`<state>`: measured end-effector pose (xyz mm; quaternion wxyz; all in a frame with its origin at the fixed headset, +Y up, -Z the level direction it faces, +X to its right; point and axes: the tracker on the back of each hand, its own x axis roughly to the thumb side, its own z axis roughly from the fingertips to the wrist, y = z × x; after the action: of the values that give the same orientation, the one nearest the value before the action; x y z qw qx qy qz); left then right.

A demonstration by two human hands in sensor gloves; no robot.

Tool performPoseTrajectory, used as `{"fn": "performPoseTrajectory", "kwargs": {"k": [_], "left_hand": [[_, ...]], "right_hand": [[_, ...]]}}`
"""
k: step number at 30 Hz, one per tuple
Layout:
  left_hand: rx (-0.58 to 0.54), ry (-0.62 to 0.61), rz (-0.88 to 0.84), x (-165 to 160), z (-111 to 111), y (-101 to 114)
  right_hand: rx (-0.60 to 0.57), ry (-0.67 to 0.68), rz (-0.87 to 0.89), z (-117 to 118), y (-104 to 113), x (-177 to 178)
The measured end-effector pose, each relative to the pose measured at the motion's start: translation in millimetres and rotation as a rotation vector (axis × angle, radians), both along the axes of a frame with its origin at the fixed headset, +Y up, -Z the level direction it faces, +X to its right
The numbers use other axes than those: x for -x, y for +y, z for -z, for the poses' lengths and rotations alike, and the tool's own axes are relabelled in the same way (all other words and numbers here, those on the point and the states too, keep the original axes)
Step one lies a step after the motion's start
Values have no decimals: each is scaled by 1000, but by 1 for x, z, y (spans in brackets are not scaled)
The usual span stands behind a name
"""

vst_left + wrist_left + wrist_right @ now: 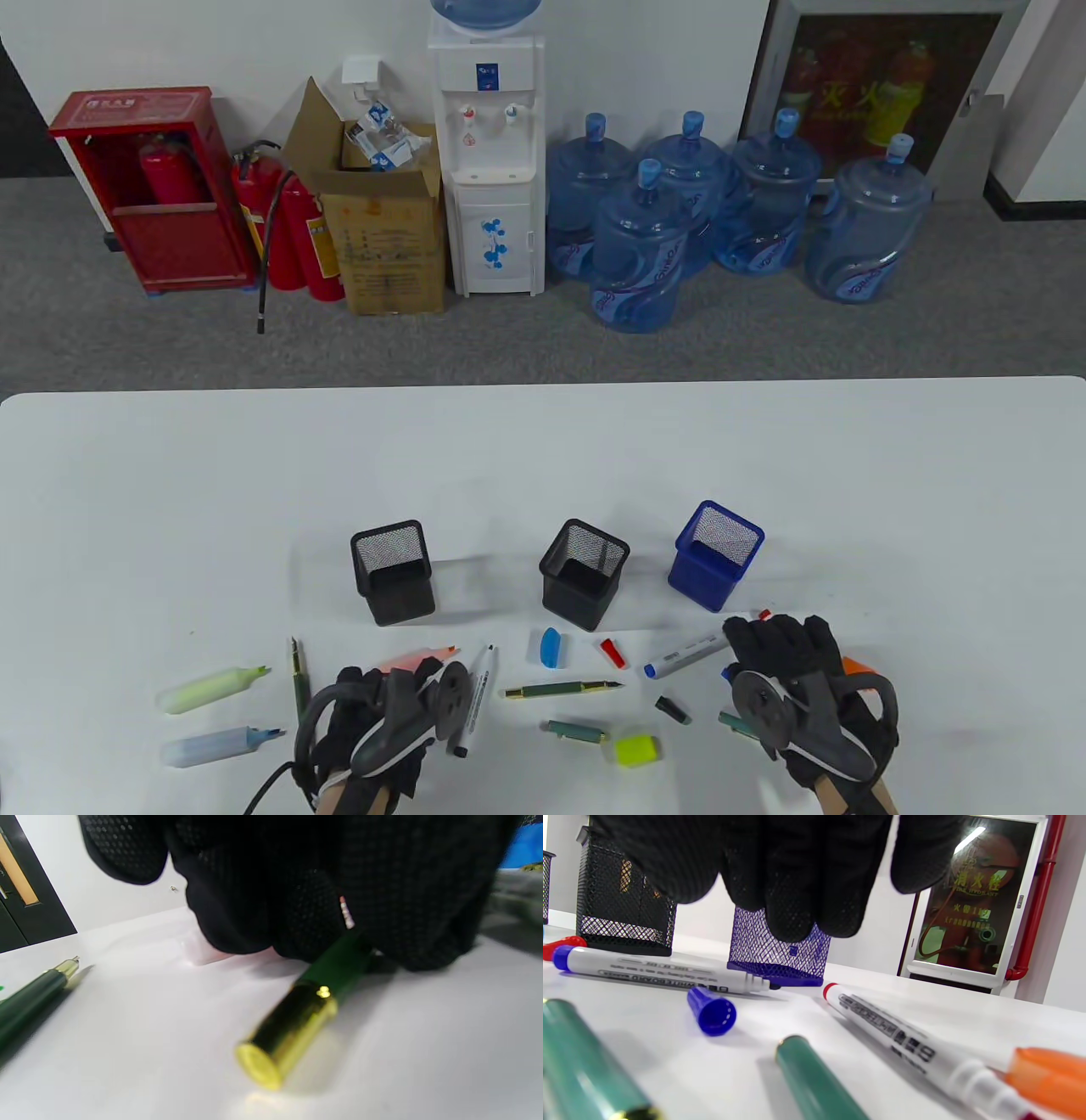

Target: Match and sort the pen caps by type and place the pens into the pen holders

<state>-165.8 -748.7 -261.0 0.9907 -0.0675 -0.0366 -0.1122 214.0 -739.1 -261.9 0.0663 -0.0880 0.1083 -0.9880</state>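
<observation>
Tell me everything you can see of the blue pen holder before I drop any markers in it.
The blue holder is a square cup of fine wire mesh with a solid rim and a solid base band. It stands upright on the white table, rightmost of the three holders, beyond the right hand. No pen sticks out above its rim; its floor is hard to see. The right wrist view shows its mesh wall behind the gloved fingertips, and a white marker's tip lying just in front of its base; contact unclear.
</observation>
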Motion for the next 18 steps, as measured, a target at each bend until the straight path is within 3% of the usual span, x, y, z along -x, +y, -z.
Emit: {"fn": "performPoseTrajectory", "kwargs": {"k": [6, 11, 18], "left_hand": [[-4, -3, -2, -1, -1, 0], [-58, 4, -52, 2, -5, 17], [-213, -70, -80, -8, -13, 28]], "right_hand": [[-14, -2, 15, -1, 4, -4], [-6, 15, 35, -3, 15, -4], [176, 37, -113, -4, 14, 16]]}}
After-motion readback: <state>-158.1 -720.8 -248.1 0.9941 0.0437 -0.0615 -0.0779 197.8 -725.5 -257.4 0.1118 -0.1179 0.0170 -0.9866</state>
